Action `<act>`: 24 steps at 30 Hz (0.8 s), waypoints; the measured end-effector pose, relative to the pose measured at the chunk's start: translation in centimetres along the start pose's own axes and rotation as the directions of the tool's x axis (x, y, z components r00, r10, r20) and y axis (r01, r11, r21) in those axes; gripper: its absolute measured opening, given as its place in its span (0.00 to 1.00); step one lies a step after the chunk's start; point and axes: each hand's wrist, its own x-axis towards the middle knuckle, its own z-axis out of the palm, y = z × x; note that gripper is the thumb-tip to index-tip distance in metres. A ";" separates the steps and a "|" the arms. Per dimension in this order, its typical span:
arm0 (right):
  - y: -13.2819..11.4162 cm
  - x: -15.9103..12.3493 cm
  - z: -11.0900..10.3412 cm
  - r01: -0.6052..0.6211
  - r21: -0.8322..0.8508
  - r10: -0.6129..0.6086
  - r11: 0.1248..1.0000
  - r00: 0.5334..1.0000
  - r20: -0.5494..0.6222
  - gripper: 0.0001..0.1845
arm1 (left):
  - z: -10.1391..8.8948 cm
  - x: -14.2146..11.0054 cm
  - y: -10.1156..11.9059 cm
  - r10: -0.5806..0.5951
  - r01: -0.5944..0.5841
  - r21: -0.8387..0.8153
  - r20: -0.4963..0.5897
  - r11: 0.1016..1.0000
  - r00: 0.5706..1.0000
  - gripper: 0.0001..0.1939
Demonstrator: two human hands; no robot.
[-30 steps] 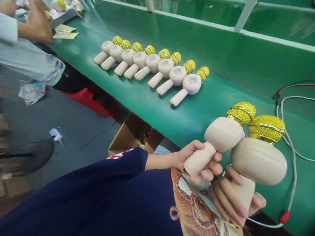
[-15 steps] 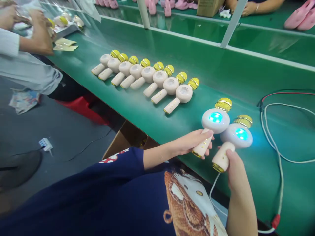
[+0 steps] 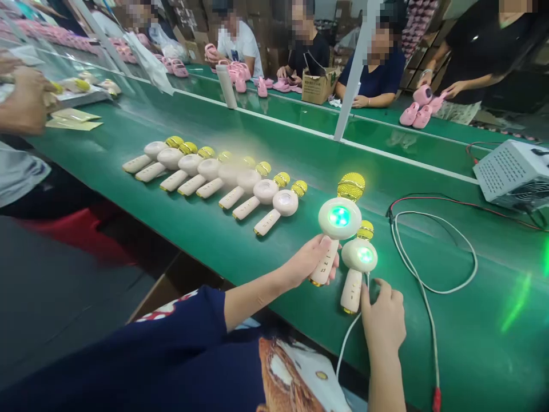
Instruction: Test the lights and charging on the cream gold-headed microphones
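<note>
My left hand is wrapped round the handle of a cream toy microphone with a gold mesh head, held up above the green belt; its round face glows green. A second cream microphone, also glowing green, lies on the belt just right of it. My right hand rests beside that one's handle with fingers curled, next to a white cable; I cannot see it gripping the handle. A row of several unlit microphones lies on the belt to the left.
Red and white cables loop across the belt to a white fan-vented box at the right. A co-worker's hand works at the far left. Several people sit behind a second belt with pink items. A cardboard box stands under the belt's edge.
The lights went from blue to green. The right-hand microphone has come down onto the belt and my right hand has loosened off its handle. The view tilted up, showing the people across.
</note>
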 end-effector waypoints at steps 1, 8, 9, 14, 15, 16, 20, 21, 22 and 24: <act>0.1 0.5 0.0 0.009 0.042 -0.010 0.999 1.000 0.018 0.20 | 0.2 0.1 -0.2 0.009 -0.009 -0.013 0.018 1.000 1.000 0.28; 0.5 3.4 -0.5 -0.101 0.423 0.058 0.901 0.992 0.114 0.13 | 2.6 1.0 0.7 0.023 -0.021 -0.027 0.077 0.999 0.997 0.26; 0.5 3.2 -0.8 -0.132 0.482 0.077 0.866 0.988 0.133 0.14 | 3.1 1.2 1.1 0.017 -0.015 -0.026 0.046 1.000 0.999 0.27; -0.9 0.1 -1.4 -0.219 0.663 0.080 0.716 0.969 0.233 0.22 | 5.5 3.9 2.8 -0.100 0.098 -0.053 -0.041 0.994 0.994 0.17; -1.5 -0.5 -1.4 -0.214 0.680 0.055 0.702 0.967 0.248 0.24 | 6.0 4.6 2.9 -0.126 0.123 -0.074 -0.031 0.990 0.992 0.15; -2.1 -1.1 -1.4 -0.201 0.695 0.027 0.691 0.967 0.253 0.26 | 6.5 5.3 2.8 -0.148 0.144 -0.104 -0.033 0.984 0.988 0.14; -3.8 -2.6 -1.7 -0.208 0.781 -0.037 0.588 0.958 0.283 0.25 | 8.6 6.6 2.2 -0.219 0.184 -0.263 -0.108 0.947 0.970 0.09; -4.0 -2.7 -1.9 -0.208 0.806 -0.060 0.554 0.956 0.288 0.25 | 9.1 6.6 2.0 -0.233 0.193 -0.294 -0.107 0.936 0.967 0.08; -4.1 -2.7 -2.0 -0.201 0.825 -0.090 0.528 0.953 0.289 0.24 | 9.5 6.6 2.0 -0.253 0.212 -0.315 -0.097 0.925 0.963 0.08; -4.1 -2.5 -2.5 -0.177 0.843 -0.139 0.508 0.949 0.283 0.23 | 10.1 6.4 2.0 -0.314 0.271 -0.344 -0.074 0.899 0.947 0.11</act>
